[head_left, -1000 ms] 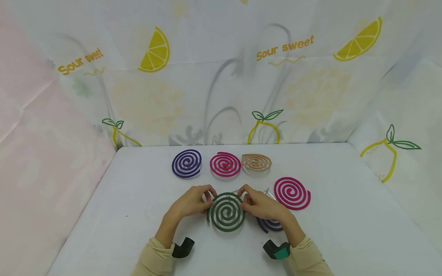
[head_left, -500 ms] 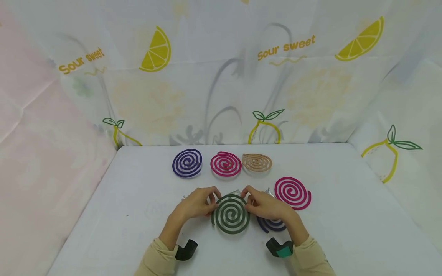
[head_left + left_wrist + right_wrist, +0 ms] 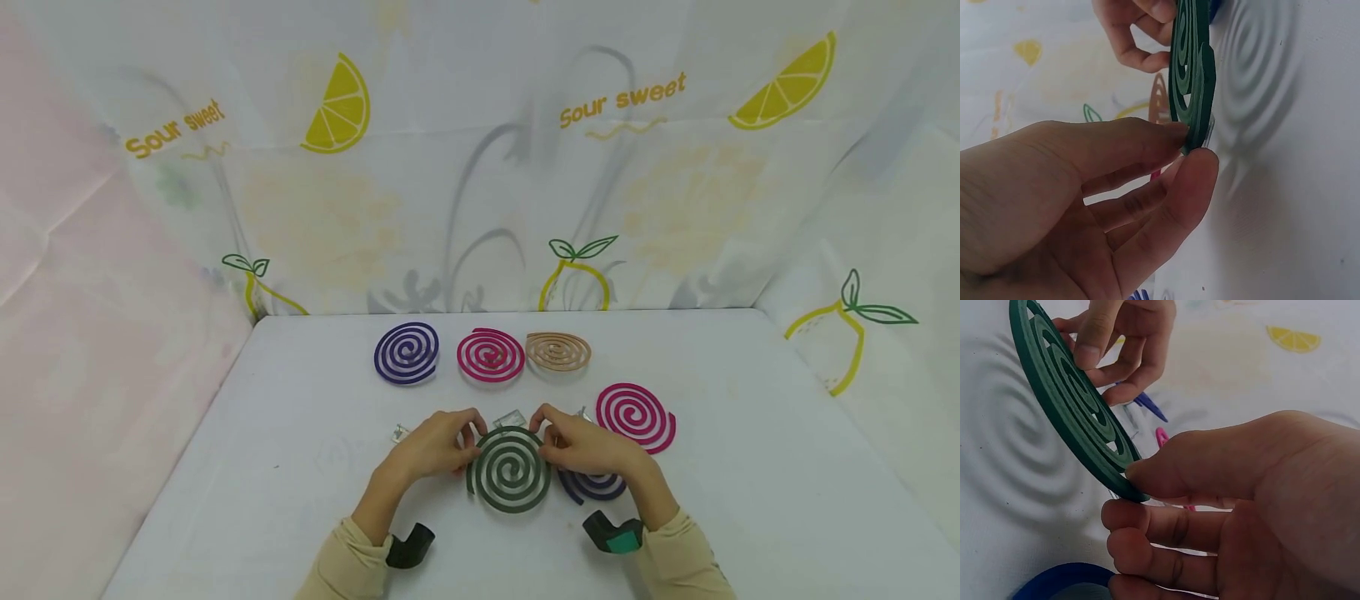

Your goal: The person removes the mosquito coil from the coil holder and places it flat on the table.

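Note:
A dark green spiral coil (image 3: 513,469) is held above the white table between both hands, its shadow on the surface in the wrist views. The left hand (image 3: 438,446) pinches its left edge between thumb and fingers; in the left wrist view the coil (image 3: 1191,75) looks nearly edge-on. The right hand (image 3: 588,443) pinches the opposite edge, and in the right wrist view the thumb lies on the coil's rim (image 3: 1079,406). A small clear, shiny piece (image 3: 510,419) lies just behind the coil. Partly under the right hand is a dark blue coil (image 3: 592,487).
Along the back of the table (image 3: 300,400) lie a purple coil (image 3: 407,353), a pink coil (image 3: 491,356) and a tan coil (image 3: 558,352). Another pink coil (image 3: 635,417) is right of the right hand. A small clear piece (image 3: 401,432) lies by the left hand.
Both hands have moved slightly right and toward the near edge with the green coil. The clear piece behind it and the one by the left hand show more now.

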The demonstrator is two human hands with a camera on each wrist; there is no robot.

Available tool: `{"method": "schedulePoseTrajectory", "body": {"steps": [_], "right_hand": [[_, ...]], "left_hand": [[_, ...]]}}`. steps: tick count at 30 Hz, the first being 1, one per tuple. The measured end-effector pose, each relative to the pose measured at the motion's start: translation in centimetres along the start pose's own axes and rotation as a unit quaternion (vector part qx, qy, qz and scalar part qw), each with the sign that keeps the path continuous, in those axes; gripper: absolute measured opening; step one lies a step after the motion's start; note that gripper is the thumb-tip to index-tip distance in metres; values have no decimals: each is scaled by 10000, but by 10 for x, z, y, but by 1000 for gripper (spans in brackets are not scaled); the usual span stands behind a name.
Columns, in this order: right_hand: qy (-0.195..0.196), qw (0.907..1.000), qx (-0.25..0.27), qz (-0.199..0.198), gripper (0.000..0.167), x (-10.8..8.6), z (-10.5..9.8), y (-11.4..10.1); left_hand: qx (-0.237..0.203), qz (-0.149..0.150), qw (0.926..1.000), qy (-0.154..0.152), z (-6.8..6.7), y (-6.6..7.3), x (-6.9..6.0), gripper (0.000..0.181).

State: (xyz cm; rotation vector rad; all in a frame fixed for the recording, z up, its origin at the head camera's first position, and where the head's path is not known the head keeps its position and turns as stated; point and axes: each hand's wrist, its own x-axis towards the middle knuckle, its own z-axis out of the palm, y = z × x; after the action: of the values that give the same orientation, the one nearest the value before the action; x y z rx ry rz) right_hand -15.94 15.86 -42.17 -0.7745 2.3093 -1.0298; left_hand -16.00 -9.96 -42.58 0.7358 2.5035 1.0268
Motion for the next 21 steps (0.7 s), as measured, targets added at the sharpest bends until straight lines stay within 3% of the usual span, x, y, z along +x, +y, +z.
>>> {"method": "schedulePoseTrajectory", "body": {"steps": [21], "right_hand": [[-64, 9988, -367, 328, 24, 1, 3, 3]], "left_hand": [[308, -33, 9995, -19, 11, -1, 4, 18]]}}
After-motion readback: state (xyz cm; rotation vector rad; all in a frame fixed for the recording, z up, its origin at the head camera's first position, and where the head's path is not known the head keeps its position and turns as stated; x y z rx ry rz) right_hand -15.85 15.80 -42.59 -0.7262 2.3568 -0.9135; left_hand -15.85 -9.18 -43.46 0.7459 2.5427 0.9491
